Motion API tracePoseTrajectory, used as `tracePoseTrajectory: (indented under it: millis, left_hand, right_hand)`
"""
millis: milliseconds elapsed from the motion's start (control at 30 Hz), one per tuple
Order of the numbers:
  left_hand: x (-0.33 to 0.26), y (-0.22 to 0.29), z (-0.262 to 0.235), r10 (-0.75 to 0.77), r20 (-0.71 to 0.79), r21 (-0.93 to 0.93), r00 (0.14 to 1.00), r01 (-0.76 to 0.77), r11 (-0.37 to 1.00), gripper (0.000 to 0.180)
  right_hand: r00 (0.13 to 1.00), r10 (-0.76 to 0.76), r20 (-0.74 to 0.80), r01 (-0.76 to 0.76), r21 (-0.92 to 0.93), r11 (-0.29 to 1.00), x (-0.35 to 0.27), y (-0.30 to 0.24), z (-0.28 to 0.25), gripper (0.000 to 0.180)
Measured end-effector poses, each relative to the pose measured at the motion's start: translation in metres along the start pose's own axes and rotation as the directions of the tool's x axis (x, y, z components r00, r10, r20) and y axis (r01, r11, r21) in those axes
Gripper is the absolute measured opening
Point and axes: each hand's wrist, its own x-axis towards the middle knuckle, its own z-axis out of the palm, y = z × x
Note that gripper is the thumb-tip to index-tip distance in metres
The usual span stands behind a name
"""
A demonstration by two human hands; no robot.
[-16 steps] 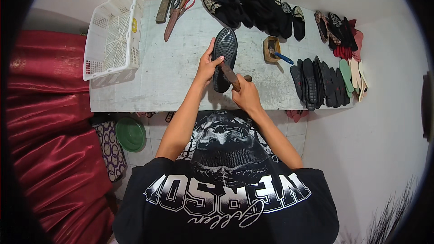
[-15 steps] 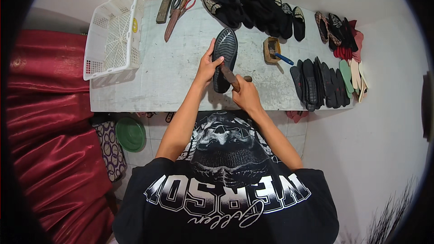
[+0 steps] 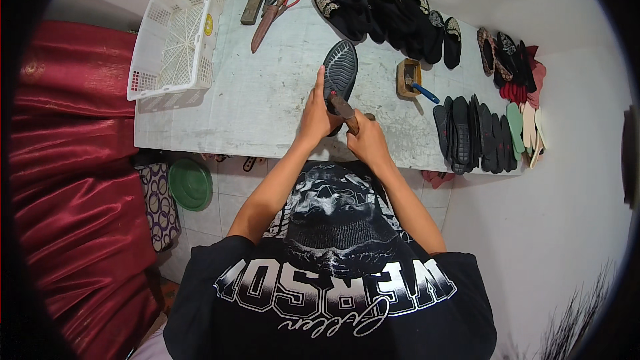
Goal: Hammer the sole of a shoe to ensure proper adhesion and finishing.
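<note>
A black shoe [image 3: 341, 70] lies over the near middle of the table, its ridged sole facing up and toe end pointing away. My left hand [image 3: 316, 119] is closed around its left side and covers much of the heel end. In my right hand [image 3: 369, 141] is a hammer [image 3: 344, 112], gripped by its handle. The brown, worn hammer head rests on or just over the lower part of the sole; whether it touches, I cannot tell.
Black shoes with glittery toes [image 3: 383, 10] line the back. A glue tub [image 3: 407, 75] with a blue-handled brush [image 3: 425, 93] stands right, near stacked black soles [image 3: 460, 130]. At back left are a knife [image 3: 267, 27], red-handled pliers [image 3: 289, 1], a whetstone-like block [image 3: 255, 4] and a white basket [image 3: 200, 87].
My left hand has slid toward the heel end, and its thumb no longer shows on top of the sole. The whole view has shifted slightly. My right hand keeps hold of the hammer.
</note>
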Motion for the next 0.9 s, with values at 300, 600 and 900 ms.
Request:
tracePoseTrajectory:
  millis: [300, 600, 900]
  left_hand:
    - [-0.013, -0.005, 0.015, 0.014, -0.084, 0.048, 0.996, -0.009, 0.999, 0.142]
    - [-0.031, -0.009, 0.017, 0.119, -0.174, 0.012, 0.978, -0.118, 0.993, 0.144]
    - [-0.051, 0.0, 0.014, -0.03, -0.087, -0.027, 0.996, 0.028, 0.999, 0.143]
  right_hand:
    - [0.997, -0.072, 0.031, 0.074, -0.071, 0.995, 0.004, 0.003, -0.007, 0.031]
    - [0.981, -0.177, 0.076, 0.181, -0.052, 0.982, 0.011, 0.011, -0.012, 0.021]
    - [0.969, -0.221, 0.109, 0.23, -0.082, 0.97, 0.016, 0.016, -0.019, 0.02]
